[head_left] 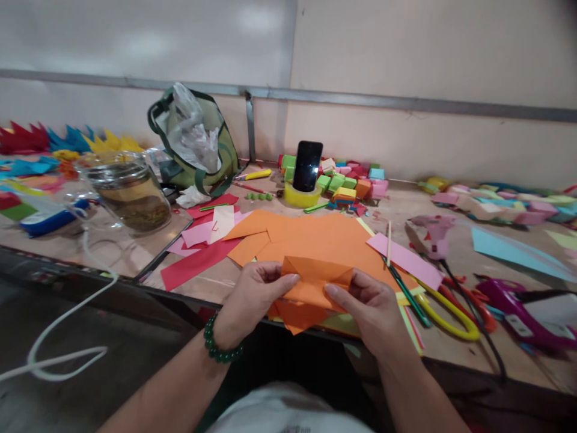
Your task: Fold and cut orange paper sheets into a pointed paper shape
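Note:
Between both hands, just over the table's front edge, is a folded piece of orange paper [313, 278]. My left hand [252, 294], with a green bead bracelet [216, 346] at the wrist, pinches its left end, thumb on the near face. At the other end my right hand [376, 304] grips it the same way, the fingers mostly hidden behind. A pointed orange flap [295, 317] hangs below the held part. Behind the hands lies a large orange sheet [311, 231], with red paper strips [198, 264] on its left and a pink strip [406, 261] on its right.
Yellow-handled scissors [451, 319], a green pencil [410, 297], a pink glue gun [435, 231] and a purple tool [527, 316] lie at right. A phone [308, 165] stands in a yellow tape roll [301, 195]. A glass jar [130, 192] and green bag [198, 138] stand left.

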`<action>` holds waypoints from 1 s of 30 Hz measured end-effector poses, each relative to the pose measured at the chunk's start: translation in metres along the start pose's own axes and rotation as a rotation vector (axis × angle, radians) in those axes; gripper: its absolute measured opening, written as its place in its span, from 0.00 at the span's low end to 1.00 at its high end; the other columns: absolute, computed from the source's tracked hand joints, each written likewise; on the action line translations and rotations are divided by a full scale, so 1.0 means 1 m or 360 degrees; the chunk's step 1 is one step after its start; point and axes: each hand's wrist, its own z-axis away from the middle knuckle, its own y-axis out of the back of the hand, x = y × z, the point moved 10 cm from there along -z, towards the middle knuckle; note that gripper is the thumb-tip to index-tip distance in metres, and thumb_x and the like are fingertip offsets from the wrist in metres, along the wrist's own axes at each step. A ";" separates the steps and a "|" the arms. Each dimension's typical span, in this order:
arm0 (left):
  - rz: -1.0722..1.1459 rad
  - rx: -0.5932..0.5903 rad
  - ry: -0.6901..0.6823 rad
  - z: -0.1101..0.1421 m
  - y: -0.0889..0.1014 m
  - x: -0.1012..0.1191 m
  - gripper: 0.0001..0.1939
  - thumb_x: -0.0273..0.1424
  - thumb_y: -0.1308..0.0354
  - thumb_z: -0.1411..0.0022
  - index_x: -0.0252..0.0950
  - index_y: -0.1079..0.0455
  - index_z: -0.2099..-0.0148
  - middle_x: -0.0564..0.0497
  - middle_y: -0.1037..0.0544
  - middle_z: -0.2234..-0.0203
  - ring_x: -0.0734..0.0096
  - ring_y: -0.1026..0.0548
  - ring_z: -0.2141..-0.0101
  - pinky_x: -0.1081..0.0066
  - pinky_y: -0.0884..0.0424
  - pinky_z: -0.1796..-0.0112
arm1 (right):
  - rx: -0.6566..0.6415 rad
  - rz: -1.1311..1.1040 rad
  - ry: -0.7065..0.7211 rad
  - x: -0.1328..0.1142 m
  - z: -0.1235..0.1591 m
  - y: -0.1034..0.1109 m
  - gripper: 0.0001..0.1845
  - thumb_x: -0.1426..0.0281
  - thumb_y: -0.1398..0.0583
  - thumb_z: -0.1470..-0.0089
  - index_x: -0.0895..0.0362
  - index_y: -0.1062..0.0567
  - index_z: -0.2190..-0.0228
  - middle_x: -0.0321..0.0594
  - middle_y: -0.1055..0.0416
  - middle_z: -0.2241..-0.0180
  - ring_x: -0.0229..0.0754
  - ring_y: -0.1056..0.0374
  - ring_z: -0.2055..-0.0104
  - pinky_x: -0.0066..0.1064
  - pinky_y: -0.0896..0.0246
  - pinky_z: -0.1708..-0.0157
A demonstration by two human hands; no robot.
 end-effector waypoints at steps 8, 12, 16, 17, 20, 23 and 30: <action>-0.0010 0.0039 0.0005 0.000 0.000 0.004 0.14 0.37 0.32 0.52 0.32 0.23 0.66 0.50 0.22 0.73 0.75 0.27 0.74 0.78 0.31 0.72 | 0.0094 0.0061 0.0107 -0.012 0.006 -0.001 0.15 0.66 0.32 0.56 0.55 0.21 0.63 0.41 0.21 0.62 0.47 0.25 0.62 0.36 0.28 0.59; -0.0002 0.0110 -0.0022 0.000 0.003 0.007 0.12 0.37 0.32 0.53 0.32 0.26 0.72 0.54 0.27 0.78 0.79 0.31 0.78 0.79 0.33 0.75 | 0.0209 0.0145 0.0187 -0.014 0.009 0.007 0.14 0.66 0.32 0.56 0.54 0.20 0.64 0.40 0.21 0.62 0.45 0.25 0.64 0.33 0.28 0.62; -0.0019 0.0141 -0.0102 0.001 0.004 0.012 0.13 0.36 0.32 0.54 0.32 0.28 0.74 0.56 0.30 0.81 0.80 0.34 0.79 0.80 0.36 0.76 | 0.0176 0.0227 0.0214 -0.010 0.007 0.012 0.16 0.65 0.32 0.56 0.54 0.20 0.62 0.42 0.21 0.63 0.47 0.26 0.64 0.33 0.27 0.65; -0.0028 0.0143 -0.0117 0.001 0.004 0.013 0.13 0.36 0.32 0.54 0.32 0.28 0.75 0.56 0.30 0.81 0.81 0.34 0.79 0.80 0.37 0.76 | 0.0161 0.0245 0.0216 -0.009 0.006 0.013 0.17 0.65 0.31 0.56 0.54 0.20 0.62 0.42 0.21 0.64 0.47 0.25 0.64 0.33 0.27 0.65; -0.0065 0.0149 -0.0146 0.002 0.005 0.014 0.13 0.36 0.33 0.52 0.32 0.29 0.76 0.56 0.31 0.82 0.81 0.35 0.79 0.80 0.38 0.76 | 0.0162 0.0290 0.0219 -0.008 0.006 0.015 0.16 0.66 0.31 0.56 0.53 0.20 0.61 0.41 0.21 0.64 0.45 0.25 0.65 0.31 0.28 0.65; -0.0089 0.0140 -0.0142 0.002 0.005 0.014 0.12 0.36 0.34 0.52 0.31 0.29 0.75 0.56 0.32 0.82 0.81 0.35 0.79 0.80 0.39 0.76 | 0.0176 0.0301 0.0218 -0.009 0.007 0.014 0.15 0.66 0.32 0.56 0.53 0.20 0.62 0.40 0.21 0.64 0.45 0.25 0.65 0.31 0.28 0.65; -0.0068 0.0146 -0.0128 0.003 0.005 0.014 0.12 0.35 0.33 0.53 0.31 0.29 0.75 0.55 0.31 0.81 0.80 0.35 0.79 0.80 0.39 0.76 | 0.0130 0.0279 0.0190 -0.008 0.010 0.009 0.14 0.65 0.33 0.54 0.54 0.21 0.62 0.41 0.21 0.61 0.46 0.26 0.63 0.33 0.28 0.62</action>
